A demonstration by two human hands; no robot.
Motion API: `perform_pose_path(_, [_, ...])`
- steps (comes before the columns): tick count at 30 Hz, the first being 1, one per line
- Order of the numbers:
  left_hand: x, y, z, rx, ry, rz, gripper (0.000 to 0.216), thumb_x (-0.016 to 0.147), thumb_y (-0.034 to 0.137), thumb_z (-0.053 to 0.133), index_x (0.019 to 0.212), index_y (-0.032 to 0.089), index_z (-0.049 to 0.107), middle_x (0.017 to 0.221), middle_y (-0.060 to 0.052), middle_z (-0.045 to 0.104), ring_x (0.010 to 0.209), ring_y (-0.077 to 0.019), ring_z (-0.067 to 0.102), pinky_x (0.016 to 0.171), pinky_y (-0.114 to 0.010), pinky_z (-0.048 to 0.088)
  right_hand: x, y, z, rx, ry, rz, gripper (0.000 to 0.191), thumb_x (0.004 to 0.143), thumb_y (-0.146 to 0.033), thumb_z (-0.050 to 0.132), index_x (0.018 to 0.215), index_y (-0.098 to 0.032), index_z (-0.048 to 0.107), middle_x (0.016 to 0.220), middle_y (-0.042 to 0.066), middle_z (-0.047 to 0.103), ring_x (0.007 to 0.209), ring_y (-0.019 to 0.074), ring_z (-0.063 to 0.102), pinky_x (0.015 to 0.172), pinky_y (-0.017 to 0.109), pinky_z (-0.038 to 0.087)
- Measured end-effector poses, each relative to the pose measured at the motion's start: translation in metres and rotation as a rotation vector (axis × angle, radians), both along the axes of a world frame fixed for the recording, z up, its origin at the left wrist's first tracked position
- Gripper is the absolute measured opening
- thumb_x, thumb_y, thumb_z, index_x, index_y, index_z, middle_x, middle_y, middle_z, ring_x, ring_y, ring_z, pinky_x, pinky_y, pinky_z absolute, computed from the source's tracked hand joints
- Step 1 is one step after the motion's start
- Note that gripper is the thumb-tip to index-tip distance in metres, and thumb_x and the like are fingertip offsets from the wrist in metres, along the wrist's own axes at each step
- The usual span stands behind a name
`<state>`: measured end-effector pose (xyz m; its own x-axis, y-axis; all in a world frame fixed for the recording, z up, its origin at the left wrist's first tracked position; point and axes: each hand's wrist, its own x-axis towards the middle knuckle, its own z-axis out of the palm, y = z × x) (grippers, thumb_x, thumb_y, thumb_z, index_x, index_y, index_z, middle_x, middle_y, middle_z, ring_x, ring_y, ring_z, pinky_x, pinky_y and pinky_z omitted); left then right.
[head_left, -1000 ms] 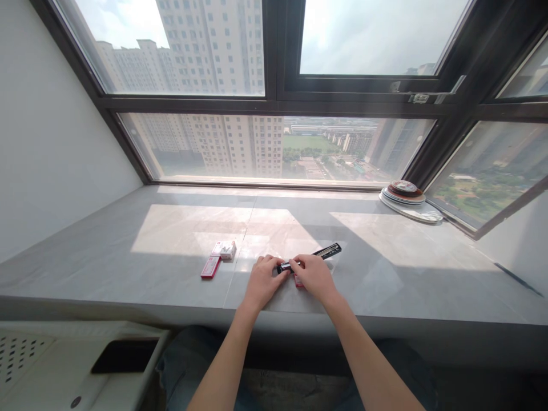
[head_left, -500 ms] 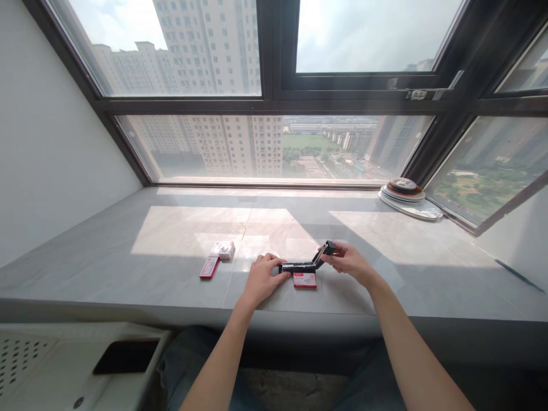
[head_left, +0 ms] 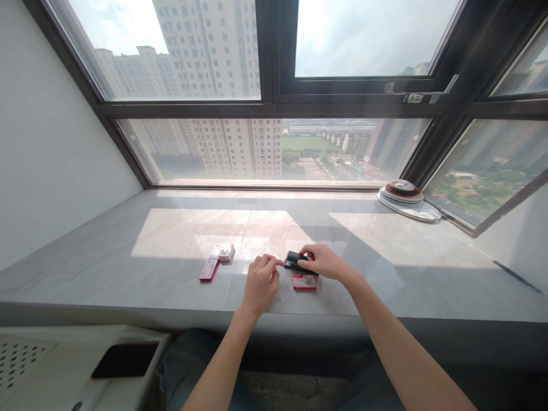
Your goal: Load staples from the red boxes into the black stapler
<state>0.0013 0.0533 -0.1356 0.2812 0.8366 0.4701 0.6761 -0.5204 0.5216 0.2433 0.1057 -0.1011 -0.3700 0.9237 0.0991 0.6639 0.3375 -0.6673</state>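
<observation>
A black stapler (head_left: 293, 263) rests on the grey stone sill, its top arm folded down over the base. My right hand (head_left: 322, 261) grips it from the right, thumb in front and fingers over the top. At the stapler's left end is my left hand (head_left: 261, 283), its index finger stretched out and touching or nearly touching the tip; the other fingers are bent and hold nothing. Just in front of the stapler lies a small red and white box (head_left: 304, 282). Farther left are another red and white box (head_left: 209, 270) and a whitish box (head_left: 226, 252) close behind it.
A stack of round plates or lids (head_left: 405, 197) sits in the sill's back right corner. A thin dark stick (head_left: 518, 277) lies by the right wall. Below the sill at left, a dark phone-like slab (head_left: 125, 361) rests on a pale perforated surface (head_left: 51, 371). Dark-framed windows rise behind.
The stapler's raised top arm has swung left and down onto its base under my right hand. My left hand has let go of the base and drawn slightly back.
</observation>
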Motion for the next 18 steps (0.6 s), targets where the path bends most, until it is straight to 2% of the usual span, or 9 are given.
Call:
perform_pose_path(3, [0.019, -0.007, 0.005, 0.022, 0.124, -0.286, 0.064, 0.08, -0.006, 0.045, 0.125, 0.035, 0.067, 0.132, -0.001, 0.064, 0.122, -0.025, 0.053, 0.104, -0.044, 0.044, 0.014, 0.008, -0.005, -0.006, 0.011, -0.079, 0.031, 0.078, -0.048, 0.076, 0.091, -0.02, 0.075, 0.067, -0.003, 0.055, 0.061, 0.0138, 0.048, 0.056, 0.025, 0.029])
perform_pose_path(5, [0.03, -0.009, 0.006, 0.014, 0.206, -0.475, 0.074, 0.074, -0.008, 0.047, 0.129, 0.038, 0.065, 0.144, 0.003, 0.058, 0.132, -0.0252, 0.049, 0.109, -0.044, 0.042, 0.021, 0.011, -0.014, -0.079, 0.095, -0.124, 0.04, 0.075, -0.054, 0.078, 0.094, -0.019, 0.074, 0.065, -0.004, 0.052, 0.06, 0.0132, 0.046, 0.055, 0.025, 0.03])
perform_pose_path(6, [0.032, -0.008, 0.007, 0.002, 0.231, -0.521, 0.077, 0.073, -0.008, 0.048, 0.132, 0.039, 0.063, 0.148, 0.004, 0.055, 0.134, -0.0252, 0.047, 0.111, -0.043, 0.042, 0.025, 0.01, -0.019, -0.125, 0.157, -0.146, 0.044, 0.076, -0.057, 0.077, 0.097, -0.019, 0.073, 0.064, -0.005, 0.049, 0.059, 0.0129, 0.045, 0.054, 0.024, 0.03])
perform_pose_path(8, [0.026, -0.005, 0.009, -0.042, 0.25, -0.507, 0.077, 0.074, -0.005, 0.049, 0.136, 0.04, 0.06, 0.149, 0.003, 0.054, 0.133, -0.0251, 0.049, 0.111, -0.043, 0.042, 0.031, 0.004, -0.031, -0.191, 0.281, -0.206, 0.053, 0.079, -0.063, 0.073, 0.106, -0.018, 0.072, 0.061, -0.006, 0.045, 0.054, 0.0125, 0.042, 0.05, 0.024, 0.03])
perform_pose_path(11, [-0.003, 0.001, 0.013, -0.146, 0.211, -0.336, 0.073, 0.077, 0.004, 0.056, 0.142, 0.036, 0.056, 0.144, -0.003, 0.056, 0.128, -0.0274, 0.051, 0.11, -0.044, 0.043, 0.036, -0.016, -0.045, -0.202, 0.393, -0.325, 0.061, 0.084, -0.069, 0.066, 0.116, -0.018, 0.071, 0.059, -0.006, 0.045, 0.047, 0.0119, 0.041, 0.044, 0.025, 0.029])
perform_pose_path(14, [-0.027, 0.004, 0.014, -0.264, 0.118, -0.218, 0.078, 0.079, 0.021, 0.068, 0.152, 0.034, 0.047, 0.139, -0.005, 0.059, 0.128, -0.0295, 0.052, 0.109, -0.044, 0.044, 0.029, -0.04, -0.054, -0.201, 0.457, -0.351, 0.06, 0.09, -0.071, 0.058, 0.119, -0.019, 0.071, 0.062, -0.004, 0.05, 0.043, 0.0119, 0.045, 0.041, 0.025, 0.035])
perform_pose_path(16, [-0.027, 0.005, 0.011, -0.305, 0.063, -0.185, 0.081, 0.078, 0.03, 0.074, 0.154, 0.034, 0.044, 0.136, -0.005, 0.061, 0.126, -0.0295, 0.053, 0.109, -0.044, 0.044, 0.015, -0.051, -0.058, -0.206, 0.508, -0.336, 0.06, 0.093, -0.069, 0.055, 0.124, -0.02, 0.069, 0.065, -0.003, 0.055, 0.044, 0.0129, 0.051, 0.042, 0.025, 0.041])
perform_pose_path(18, [-0.016, 0.004, 0.007, -0.309, 0.036, -0.172, 0.081, 0.076, 0.032, 0.077, 0.152, 0.035, 0.047, 0.134, -0.004, 0.063, 0.124, -0.0294, 0.054, 0.109, -0.045, 0.043, -0.003, -0.058, -0.059, -0.203, 0.545, -0.345, 0.061, 0.094, -0.068, 0.053, 0.128, -0.02, 0.067, 0.069, -0.002, 0.059, 0.046, 0.0141, 0.056, 0.043, 0.025, 0.044])
